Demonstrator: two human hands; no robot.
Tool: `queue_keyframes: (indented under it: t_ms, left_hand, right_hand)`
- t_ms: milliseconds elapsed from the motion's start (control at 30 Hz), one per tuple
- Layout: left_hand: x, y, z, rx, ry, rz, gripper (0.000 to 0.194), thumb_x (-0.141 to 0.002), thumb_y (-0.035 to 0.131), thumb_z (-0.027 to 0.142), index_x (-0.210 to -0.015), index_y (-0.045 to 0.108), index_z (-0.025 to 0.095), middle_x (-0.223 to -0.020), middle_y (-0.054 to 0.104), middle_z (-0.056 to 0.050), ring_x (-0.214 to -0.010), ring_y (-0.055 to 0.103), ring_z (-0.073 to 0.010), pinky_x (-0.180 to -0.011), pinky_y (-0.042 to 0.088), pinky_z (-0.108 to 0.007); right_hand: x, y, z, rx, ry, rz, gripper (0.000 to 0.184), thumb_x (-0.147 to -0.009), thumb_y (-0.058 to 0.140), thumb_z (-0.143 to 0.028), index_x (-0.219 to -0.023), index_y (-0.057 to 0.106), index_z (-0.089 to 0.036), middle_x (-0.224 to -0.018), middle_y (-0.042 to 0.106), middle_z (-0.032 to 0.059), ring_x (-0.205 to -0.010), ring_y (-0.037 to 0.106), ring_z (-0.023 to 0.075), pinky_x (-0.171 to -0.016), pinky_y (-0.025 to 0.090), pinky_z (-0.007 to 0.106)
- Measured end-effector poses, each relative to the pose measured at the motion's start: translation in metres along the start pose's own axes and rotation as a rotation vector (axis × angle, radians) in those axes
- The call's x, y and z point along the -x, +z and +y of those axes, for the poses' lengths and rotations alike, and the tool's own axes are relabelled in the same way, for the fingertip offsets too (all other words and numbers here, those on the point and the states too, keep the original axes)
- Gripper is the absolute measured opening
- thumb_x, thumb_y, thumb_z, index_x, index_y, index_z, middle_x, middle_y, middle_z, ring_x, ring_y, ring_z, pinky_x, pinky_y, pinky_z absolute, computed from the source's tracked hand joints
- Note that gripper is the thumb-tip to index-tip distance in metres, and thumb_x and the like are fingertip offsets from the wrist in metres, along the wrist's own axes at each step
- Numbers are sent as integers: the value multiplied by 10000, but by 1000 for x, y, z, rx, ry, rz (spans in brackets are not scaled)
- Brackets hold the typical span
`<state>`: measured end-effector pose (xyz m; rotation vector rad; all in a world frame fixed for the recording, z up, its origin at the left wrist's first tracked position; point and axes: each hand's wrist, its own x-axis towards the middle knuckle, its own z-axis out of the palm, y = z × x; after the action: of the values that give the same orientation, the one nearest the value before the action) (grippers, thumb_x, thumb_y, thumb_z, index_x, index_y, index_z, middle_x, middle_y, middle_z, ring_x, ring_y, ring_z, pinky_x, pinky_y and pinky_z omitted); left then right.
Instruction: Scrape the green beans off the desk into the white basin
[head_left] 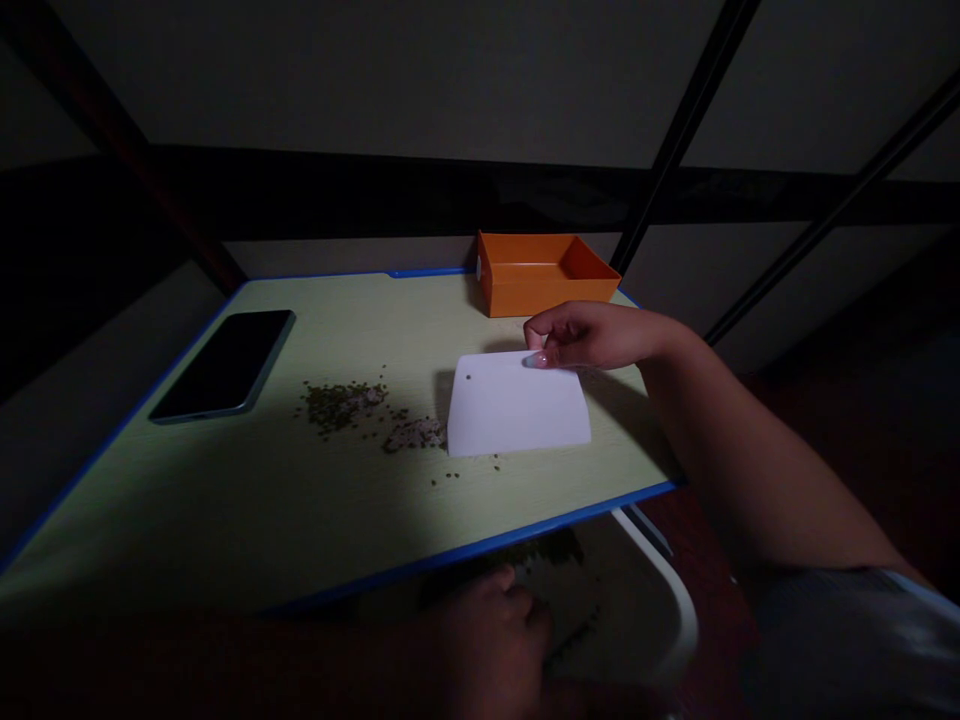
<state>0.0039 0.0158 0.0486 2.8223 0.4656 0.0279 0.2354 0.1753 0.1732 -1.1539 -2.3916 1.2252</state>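
Observation:
My right hand (pixel 581 337) pinches the top edge of a white plastic scraper (pixel 521 410) between thumb and fingers. The scraper stands tilted on the table, its lower edge close to the surface and a small hole near its upper left corner. Left of it lies a small pile of greenish-brown and pale grains (pixel 416 434). A larger pile of similar grains (pixel 341 405) sits farther left, with a few loose ones scattered in front. Below the table's front edge, in shadow, my left hand (pixel 499 630) has curled fingers; what they hold, if anything, is hidden.
The pale table (pixel 300 530) has a blue rim. A dark-screened phone (pixel 225 365) lies at its left side, and an open orange box (pixel 551 297) stands at the back right. Under the front edge is a white-rimmed container (pixel 684 620) with dark contents.

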Motion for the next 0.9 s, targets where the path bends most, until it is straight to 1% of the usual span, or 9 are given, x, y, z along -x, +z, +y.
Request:
queue_keyframes:
  t_ms: [100,267,400,500,600,733,800,833,900]
  left_hand:
    - [-4,0,2,10,-48,-94,211,-865,546,323,-899,694,176,-872,727,-62,-845,662,-219,-936,434,-359]
    - [-10,-10,5,31,-120,-228,235,-868,556,316,-918,708,142,-897,730,-78,-889,666,-211,-963,429,-326]
    - [-10,-10,7,58,-162,-203,271,-854,599,351,-929,712,117,-914,728,-97,-898,667,-225,-973,428,-341]
    - [-8,-8,8,66,-187,-183,286,-833,627,368,-906,719,107,-901,728,-100,-911,661,-234,-951,432,-336]
    - [-7,-11,7,35,-153,-180,294,-877,560,375,-916,712,127,-891,722,-96,-893,652,-223,-934,429,-339]
    - [-7,-24,4,11,-15,-197,332,-936,462,378,-966,700,149,-881,717,-84,-863,650,-216,-933,427,-356]
    - [-7,-31,4,23,-6,-237,378,-949,451,403,-974,705,124,-890,719,-101,-880,654,-226,-923,437,-348]
    - [-7,-34,4,19,-37,-266,396,-951,450,408,-956,711,110,-900,718,-117,-891,655,-233,-919,441,-344]
    - [-5,-35,5,13,15,-282,368,-961,420,367,-967,715,148,-946,712,-120,-906,651,-245,-934,433,-371]
  right_hand:
    - [0,2,-1,0,-15,-13,269,-853,596,-382,-747,480,-164,-626,416,-54,-572,371,68,-546,295,210]
    - [-1,5,-2,-38,-45,-59,266,-866,588,-374,-748,463,-170,-610,395,-64,-559,357,65,-533,287,203]
    - [0,5,-4,-55,-81,-101,261,-885,566,-372,-753,463,-172,-603,382,-67,-554,334,67,-520,273,204]
    - [2,3,-5,-52,-77,-91,264,-883,569,-384,-760,473,-171,-615,390,-62,-563,339,70,-531,277,211]
    - [4,0,-3,-48,-57,-57,272,-873,582,-395,-758,477,-172,-629,398,-57,-571,352,71,-544,285,217]
    - [5,-3,-2,-35,-45,-55,282,-875,581,-399,-750,471,-172,-637,397,-55,-576,351,64,-544,286,212]
    - [6,-5,-2,-20,-35,-69,295,-875,581,-410,-741,468,-173,-634,395,-54,-578,349,63,-542,282,212]
    - [8,-7,-2,-14,-25,-76,302,-872,584,-417,-736,467,-174,-633,396,-53,-580,350,64,-542,282,214]
    - [11,-12,-3,-3,3,-81,314,-860,597,-426,-722,464,-177,-634,402,-49,-586,358,67,-548,288,221]
